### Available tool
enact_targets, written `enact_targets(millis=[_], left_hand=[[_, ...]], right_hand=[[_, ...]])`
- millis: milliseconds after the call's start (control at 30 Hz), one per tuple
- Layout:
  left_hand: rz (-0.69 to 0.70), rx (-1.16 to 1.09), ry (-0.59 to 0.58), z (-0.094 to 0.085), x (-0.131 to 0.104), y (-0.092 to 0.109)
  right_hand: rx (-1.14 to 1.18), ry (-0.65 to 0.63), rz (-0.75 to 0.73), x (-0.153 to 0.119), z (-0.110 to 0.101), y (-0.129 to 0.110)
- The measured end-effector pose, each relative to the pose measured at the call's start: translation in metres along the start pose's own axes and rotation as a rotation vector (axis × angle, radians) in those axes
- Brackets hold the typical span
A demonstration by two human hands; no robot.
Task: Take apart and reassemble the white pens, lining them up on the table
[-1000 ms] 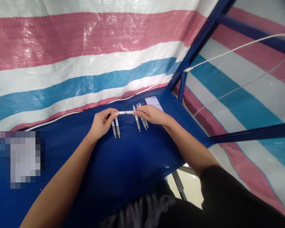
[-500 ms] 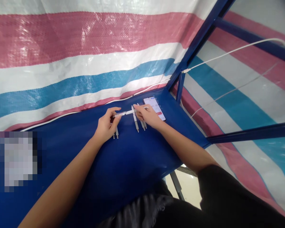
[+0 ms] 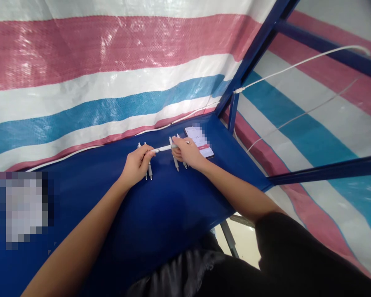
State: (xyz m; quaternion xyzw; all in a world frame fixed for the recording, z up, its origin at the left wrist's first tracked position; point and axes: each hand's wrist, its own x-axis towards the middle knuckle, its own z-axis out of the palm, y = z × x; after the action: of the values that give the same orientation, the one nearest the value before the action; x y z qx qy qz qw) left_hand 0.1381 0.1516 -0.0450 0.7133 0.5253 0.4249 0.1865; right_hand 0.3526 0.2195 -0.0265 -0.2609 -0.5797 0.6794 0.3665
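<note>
Together, a person's bare left hand [image 3: 137, 165] and right hand [image 3: 188, 153] hold a slim white pen [image 3: 163, 148] crosswise just above a blue-covered table [image 3: 173, 210]. Thumb and fingertips of the left hand pinch one end; the right hand, its fingers curled, grips the other, where a tip shows past the knuckles. Two pens with gray grips [image 3: 150, 171] lie side by side at the left hand, partly hidden by it, their tips toward the wearer. A second group of pens [image 3: 176, 162], at least two, rests partly under the right hand; its full count cannot be told. A lit phone [image 3: 208, 153] lies just beyond the right wrist, its screen partly blurred out. Behind the table hangs red, white and blue striped sheeting [image 3: 111, 45], beside a blue metal frame [image 3: 255, 53] with a white cable [image 3: 292, 66] at its post. A black sleeve [image 3: 284, 243] covers the right upper arm.
</note>
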Motion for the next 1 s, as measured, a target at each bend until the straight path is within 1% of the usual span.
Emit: enact_targets(millis=[100,133,200,300,400,500,567,667,733,800,833,900,1000], left_hand=[[-0.076,-0.08,-0.06,-0.002,0.0,-0.002],[-0.092,-0.097,-0.064,-0.002,0.001,-0.003],[-0.109,-0.103,-0.037,-0.002,0.002,-0.006],[-0.081,-0.042,0.011,-0.001,0.004,-0.01],[-0.022,0.038,0.024,-0.002,0.004,-0.012],[-0.001,0.095,0.051,-0.002,0.004,-0.013],[0.0,0.12,0.062,-0.002,0.004,-0.014],[-0.002,0.152,0.062,-0.002,0.004,-0.014],[-0.009,0.162,0.068,-0.002,0.004,-0.015],[-0.018,0.155,0.081,-0.002,0.004,-0.014],[-0.023,0.148,0.086,-0.002,0.004,-0.014],[-0.034,0.14,0.087,-0.002,0.004,-0.014],[-0.049,0.127,0.093,-0.001,0.004,-0.014]], right_hand=[[-0.108,-0.08,-0.07,0.0,-0.007,-0.005],[-0.168,-0.095,-0.087,0.0,-0.01,-0.008],[-0.314,-0.113,-0.119,0.001,-0.017,-0.014],[-0.456,-0.06,-0.123,0.004,-0.029,-0.02],[-0.579,-0.061,-0.127,0.008,-0.04,-0.019],[-0.565,-0.073,-0.182,0.012,-0.047,-0.016],[-0.571,-0.058,-0.151,0.013,-0.049,-0.015],[-0.678,-0.088,-0.076,0.013,-0.051,-0.016],[-0.689,-0.101,-0.109,0.013,-0.053,-0.018],[-0.673,-0.064,-0.143,0.013,-0.054,-0.02],[-0.671,-0.045,-0.126,0.013,-0.055,-0.021],[-0.701,-0.049,-0.071,0.013,-0.057,-0.022],[-0.698,-0.068,-0.081,0.013,-0.058,-0.023]])
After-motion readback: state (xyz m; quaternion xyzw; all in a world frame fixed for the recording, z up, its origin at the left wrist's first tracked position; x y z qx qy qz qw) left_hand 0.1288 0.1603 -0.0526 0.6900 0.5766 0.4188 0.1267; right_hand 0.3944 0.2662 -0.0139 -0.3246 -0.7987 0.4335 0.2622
